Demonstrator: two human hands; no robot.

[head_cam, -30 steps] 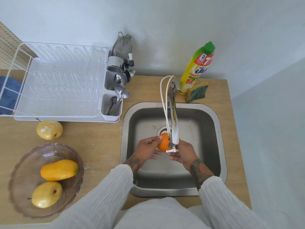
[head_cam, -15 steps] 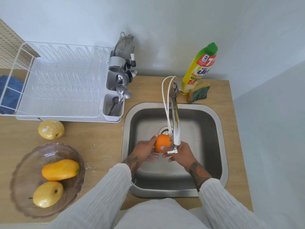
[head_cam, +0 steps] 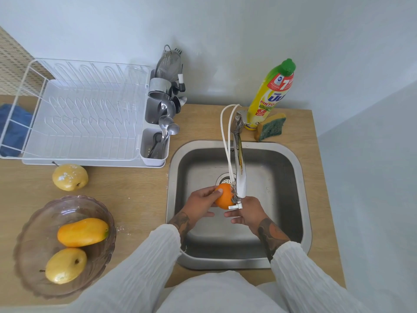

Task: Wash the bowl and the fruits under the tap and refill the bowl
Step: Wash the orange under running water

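The left hand (head_cam: 202, 201) grips an orange (head_cam: 223, 196) from its left side, thumb across the top, directly under the tap (head_cam: 239, 175) spout. The right hand (head_cam: 249, 213) sits just right of the orange below the spout; whether it grasps the fruit I cannot tell. Both are over the steel sink (head_cam: 302, 199), set in a wooden counter (head_cam: 140, 190) against a pale wall. Well to the left, the glass bowl (head_cam: 31, 245) holds a mango (head_cam: 82, 232) and a yellow apple (head_cam: 65, 265); a second apple (head_cam: 70, 177) lies by the dish rack (head_cam: 79, 114).
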